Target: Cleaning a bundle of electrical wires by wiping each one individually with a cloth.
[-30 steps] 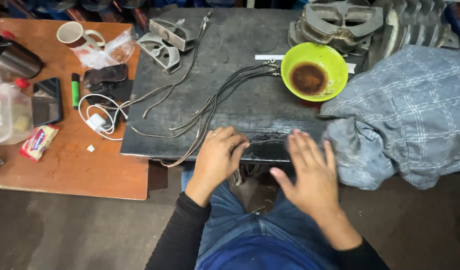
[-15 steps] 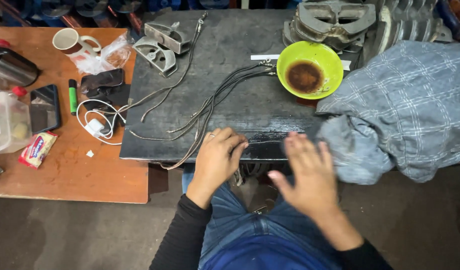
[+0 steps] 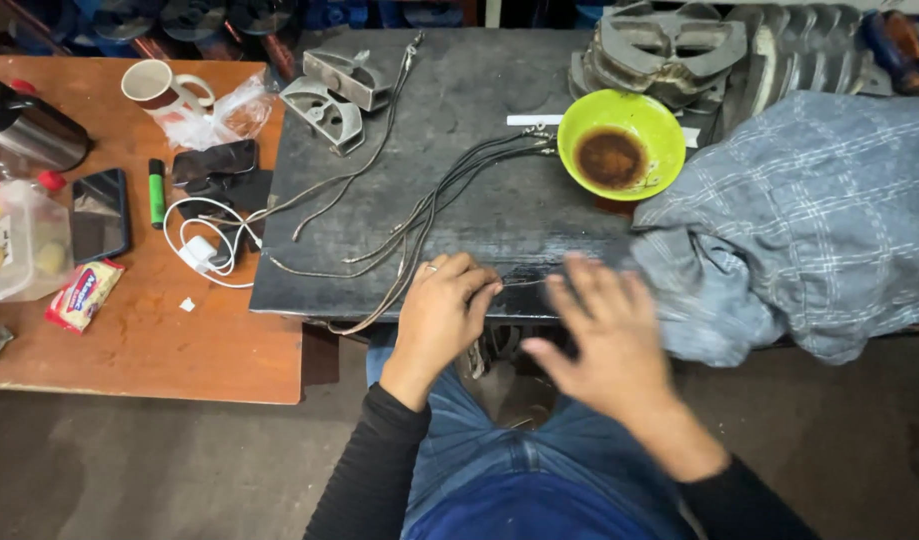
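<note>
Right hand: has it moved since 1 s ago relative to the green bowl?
Yes. The right hand has drawn back toward the person, off the dark table's front edge and farther below the green bowl. It is motion-blurred.

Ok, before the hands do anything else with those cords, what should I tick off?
1. Left hand pressed on the cords at the dark slab's near edge: ok.
2. Right hand grip: cannot tell, blurred.
3. Cords lying clear of the green bowl: not ok, their far ends reach its rim.
4. Bowl upright: ok.
5. Checked cloth off the cords: ok.
</note>
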